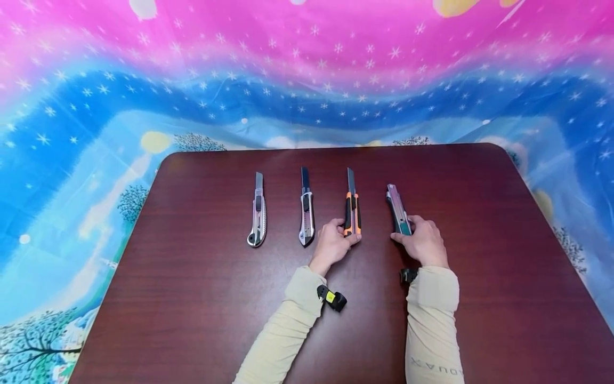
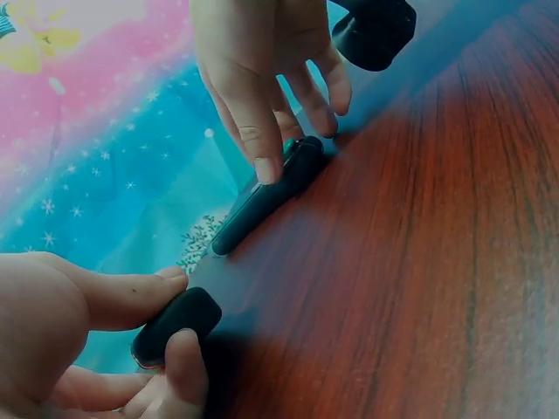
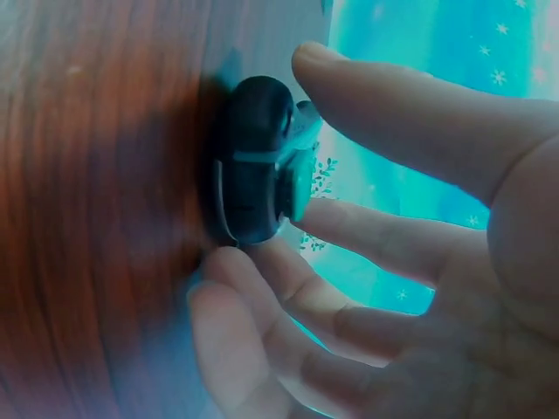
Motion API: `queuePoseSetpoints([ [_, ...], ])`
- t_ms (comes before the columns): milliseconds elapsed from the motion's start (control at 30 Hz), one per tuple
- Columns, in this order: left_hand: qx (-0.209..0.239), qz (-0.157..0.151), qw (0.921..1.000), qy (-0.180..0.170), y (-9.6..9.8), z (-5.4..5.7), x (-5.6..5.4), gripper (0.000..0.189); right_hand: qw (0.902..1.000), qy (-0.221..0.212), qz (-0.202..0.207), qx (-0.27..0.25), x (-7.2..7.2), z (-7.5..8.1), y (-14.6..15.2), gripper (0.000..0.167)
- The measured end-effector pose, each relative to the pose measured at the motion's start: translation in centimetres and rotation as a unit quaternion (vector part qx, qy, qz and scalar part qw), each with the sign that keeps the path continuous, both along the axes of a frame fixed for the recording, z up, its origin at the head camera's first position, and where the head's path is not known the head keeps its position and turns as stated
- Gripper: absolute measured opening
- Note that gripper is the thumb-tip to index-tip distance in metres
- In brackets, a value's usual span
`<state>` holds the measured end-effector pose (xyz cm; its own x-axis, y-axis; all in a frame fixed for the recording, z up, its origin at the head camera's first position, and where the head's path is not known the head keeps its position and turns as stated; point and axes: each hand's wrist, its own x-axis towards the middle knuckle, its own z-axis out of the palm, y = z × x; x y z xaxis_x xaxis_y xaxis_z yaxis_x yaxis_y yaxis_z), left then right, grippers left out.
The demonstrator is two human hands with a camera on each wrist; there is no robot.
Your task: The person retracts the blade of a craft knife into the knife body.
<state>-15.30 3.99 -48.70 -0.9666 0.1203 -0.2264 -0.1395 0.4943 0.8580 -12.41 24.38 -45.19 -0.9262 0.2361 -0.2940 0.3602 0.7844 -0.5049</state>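
Observation:
Four utility knives lie in a row. In the head view my left hand (image 1: 332, 244) pinches the rear end of the orange-and-black utility knife (image 1: 347, 208), between thumb and fingers; its blade points away from me. My right hand (image 1: 427, 242) has thumb and fingers on either side of the rear of the dark utility knife with a green slider (image 1: 397, 209), slightly tilted, no blade showing. The right wrist view shows that knife's black butt (image 3: 251, 175) between thumb and curled fingers. To the left lie a silver utility knife (image 1: 259, 210) and a silver-and-black one (image 1: 307, 213), blades extended.
The dark red-brown wooden table (image 1: 192, 298) has rounded far corners. A pink and blue patterned cloth (image 1: 307, 80) hangs behind it and along its sides. Black straps with small devices sit at both wrists, over beige sleeves (image 1: 283, 336).

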Motion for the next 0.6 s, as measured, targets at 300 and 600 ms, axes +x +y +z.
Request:
queuePoseSetpoints([
  [300,0.064,0.009,0.9979,-0.009,-0.17,-0.30,0.41,0.039,0.9999,0.008,-0.007,-0.009,0.40,0.47,0.18,0.065],
  [600,0.231,0.018,0.9722,-0.033,-0.69,-0.13,0.99,0.042,0.9968,0.076,-0.025,-0.010,0.41,0.85,0.30,0.059],
])
